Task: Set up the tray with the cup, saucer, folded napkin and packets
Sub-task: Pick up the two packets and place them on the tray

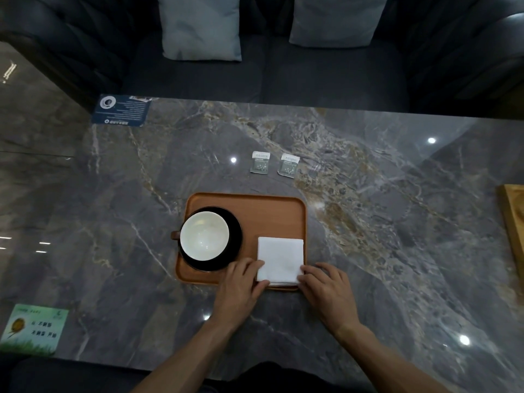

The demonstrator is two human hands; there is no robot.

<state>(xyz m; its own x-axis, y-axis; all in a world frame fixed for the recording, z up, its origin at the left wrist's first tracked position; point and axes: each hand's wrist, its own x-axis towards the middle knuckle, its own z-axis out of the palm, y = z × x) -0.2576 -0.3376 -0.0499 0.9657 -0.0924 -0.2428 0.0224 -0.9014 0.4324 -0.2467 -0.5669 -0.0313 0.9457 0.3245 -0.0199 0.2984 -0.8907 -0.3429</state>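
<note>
Hands (283, 290) flanking napkin (280, 260) on tray (269, 211)

- A grey marble table (368, 251) is being used as the surface.
- A brown tray (272, 211) is being carried near its front edge.
- Two packets (260, 162) (288, 165) are being left beyond the tray.
- A blue card (121, 110), a green card (34, 330) and a wooden board (514, 222) are being borne at its margins.

Single head cam, wide-angle, looks forward and steeply down from above the near table (368, 222) edge. Tray (269, 211) sits centre frame, close; both forearms enter from the bottom. Sofa (312, 78) fills the top. No second view to overlap.
</note>
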